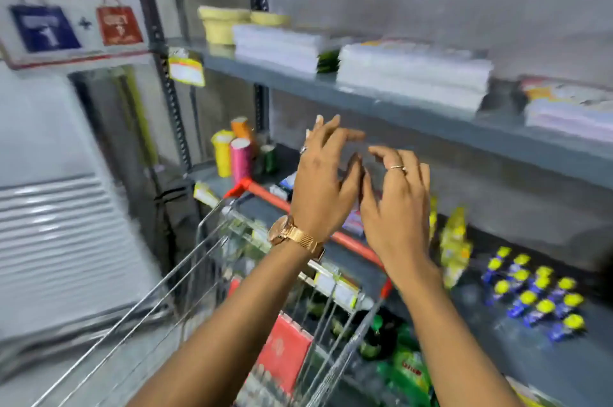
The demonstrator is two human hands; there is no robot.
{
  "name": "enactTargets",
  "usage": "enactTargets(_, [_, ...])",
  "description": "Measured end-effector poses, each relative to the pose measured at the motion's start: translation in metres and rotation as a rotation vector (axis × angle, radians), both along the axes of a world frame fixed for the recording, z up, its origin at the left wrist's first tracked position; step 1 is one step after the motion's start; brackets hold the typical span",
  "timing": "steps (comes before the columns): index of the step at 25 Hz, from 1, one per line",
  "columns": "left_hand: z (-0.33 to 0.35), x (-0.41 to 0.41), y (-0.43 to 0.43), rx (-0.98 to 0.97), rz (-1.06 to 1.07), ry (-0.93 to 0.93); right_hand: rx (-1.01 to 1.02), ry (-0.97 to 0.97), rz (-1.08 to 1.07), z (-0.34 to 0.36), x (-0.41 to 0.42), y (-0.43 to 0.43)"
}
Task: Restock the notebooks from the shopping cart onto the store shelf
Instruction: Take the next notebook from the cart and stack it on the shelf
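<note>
A wire shopping cart with a red rim [212, 240] stands below, a red-covered notebook [285, 353] upright inside it. Above the cart, the left hand [323, 181] and right hand [396, 207] hang side by side, nearly touching, fingers [331, 128] loosely spread and empty, just under the front edge of the grey metal shelf [398, 108]. White stacked notebooks [411, 73] lie on that shelf above the fingers, bare gaps between the piles.

A white wall sign [66, 2] reads "% OFF" in red after a cut-off number. Other labels are too blurred to read.
</note>
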State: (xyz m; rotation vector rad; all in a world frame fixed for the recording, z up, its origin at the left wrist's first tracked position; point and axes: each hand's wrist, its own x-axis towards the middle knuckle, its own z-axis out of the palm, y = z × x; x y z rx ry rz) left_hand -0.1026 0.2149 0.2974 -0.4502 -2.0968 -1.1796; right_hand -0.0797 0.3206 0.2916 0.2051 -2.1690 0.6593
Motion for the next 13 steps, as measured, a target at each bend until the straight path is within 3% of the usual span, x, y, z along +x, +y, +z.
enactTargets(5, [-0.122, 0.036, -0.095, -0.09, 0.321, -0.213, 0.082, -0.303, 0.189, -0.105, 0.004, -0.095])
enactTargets(7, [-0.175, 0.059, -0.122, -0.147, 0.392, -0.349, 0.069, -0.519, 0.284, -0.16, 0.013, -0.122])
enactTargets(8, [-0.203, 0.073, -0.135, -0.168, 0.394, -0.433, 0.009, -0.692, 0.352, -0.185, 0.02, -0.135])
enactTargets(10, [-0.262, 0.108, -0.163, -0.191, 0.352, -0.647, -0.309, -1.172, 0.423, -0.231, 0.043, -0.164])
enactTargets(13, [-0.343, 0.163, -0.206, -0.235, 0.303, -1.018, -0.782, -1.909, 0.254, -0.289, 0.079, -0.189])
